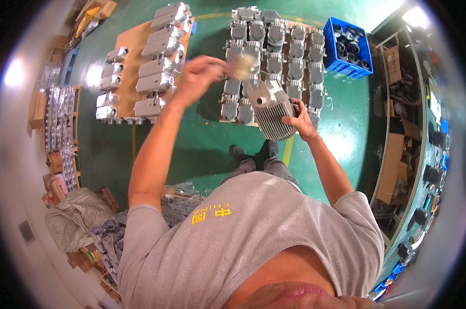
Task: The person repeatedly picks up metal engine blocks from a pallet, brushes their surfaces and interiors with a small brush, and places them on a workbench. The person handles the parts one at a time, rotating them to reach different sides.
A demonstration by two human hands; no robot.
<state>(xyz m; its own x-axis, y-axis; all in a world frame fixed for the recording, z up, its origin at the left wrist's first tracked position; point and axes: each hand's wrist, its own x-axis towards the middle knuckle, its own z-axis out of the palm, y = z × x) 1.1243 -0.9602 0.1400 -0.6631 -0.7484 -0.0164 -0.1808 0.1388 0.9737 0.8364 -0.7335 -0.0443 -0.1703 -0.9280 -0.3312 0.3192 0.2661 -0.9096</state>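
Note:
My right hand (pixel 302 122) is closed on the lower right side of a grey finned metal housing (pixel 274 116). The housing is held tilted in the air, with a short round pipe stub facing up near its top end. My left hand (pixel 202 74) grips a pale yellowish brush-like tool (pixel 243 67), smeared by motion, so its exact kind is unclear. This tool is just above the housing's upper left end; whether the two touch I cannot tell. Beyond them, rows of similar finned housings (pixel 296 68) stand on a board on the floor.
Larger silver metal units (pixel 155 67) line a brown board at the left. A blue crate (pixel 346 67) with black parts is at the far right. Shelving with cardboard boxes (pixel 393 165) runs along the right. Wrapped stacks (pixel 60 118) stand at the left wall, on a green floor (pixel 202 134).

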